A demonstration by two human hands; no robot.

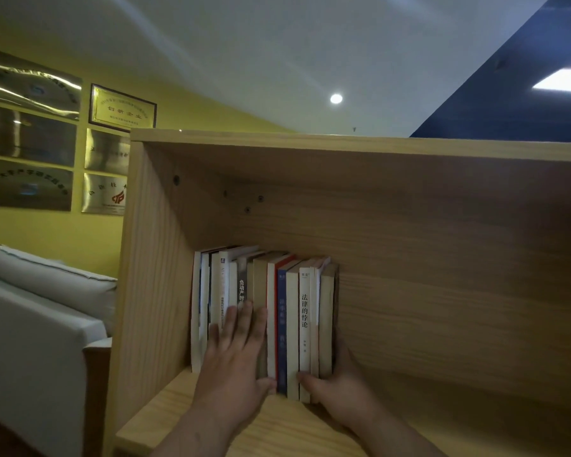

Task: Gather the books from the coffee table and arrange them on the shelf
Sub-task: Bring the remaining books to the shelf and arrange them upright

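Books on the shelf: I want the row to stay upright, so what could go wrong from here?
1. Only the right hand props the end book; nothing else on the shelf supports it, so the books may topple rightward on release.
2. The left hand presses flat on a few spines and could push those in unevenly.

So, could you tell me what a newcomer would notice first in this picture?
A row of upright books packed into the left end of the wooden shelf draws the eye first. The left hand lies flat on the spines, while the right hand holds the row's right end, thumb in front. Shiny plaques hang on the yellow wall to the left.
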